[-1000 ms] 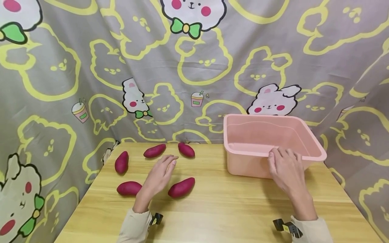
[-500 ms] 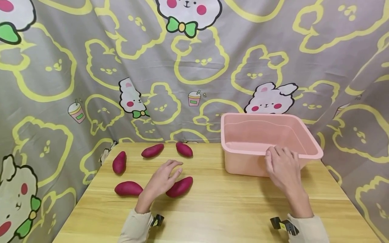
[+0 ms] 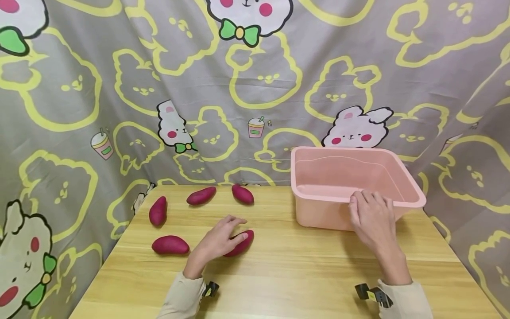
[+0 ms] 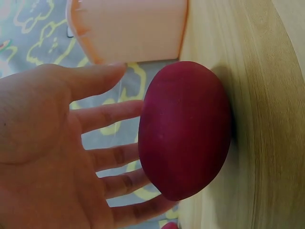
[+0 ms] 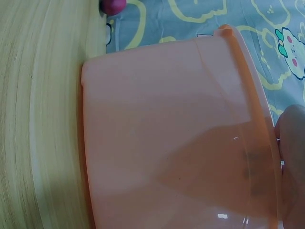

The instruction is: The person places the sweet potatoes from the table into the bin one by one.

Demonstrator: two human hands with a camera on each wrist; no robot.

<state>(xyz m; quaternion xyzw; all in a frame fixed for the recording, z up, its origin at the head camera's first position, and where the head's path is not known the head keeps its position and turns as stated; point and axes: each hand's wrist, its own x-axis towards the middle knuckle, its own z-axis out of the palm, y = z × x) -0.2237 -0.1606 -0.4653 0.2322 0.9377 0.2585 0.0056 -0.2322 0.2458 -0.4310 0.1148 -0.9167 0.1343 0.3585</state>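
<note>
A purple sweet potato lies on the table, partly hidden under my left hand. In the left wrist view the fingers and thumb stretch out, spread apart, with the sweet potato in front of the fingertips. My right hand grips the front rim of a pink plastic bin, its fingers bent over the edge. The right wrist view shows the bin's outer wall with part of that hand at the rim. The inside of the bin shows no contents in the head view.
More sweet potatoes lie left of the bin: one at the front left, one at the far left, and two toward the back. A patterned curtain hangs behind the wooden table.
My left hand has moved right and toward me, from between the sweet potatoes to over the nearest right one. My right hand keeps its place on the bin's rim.
</note>
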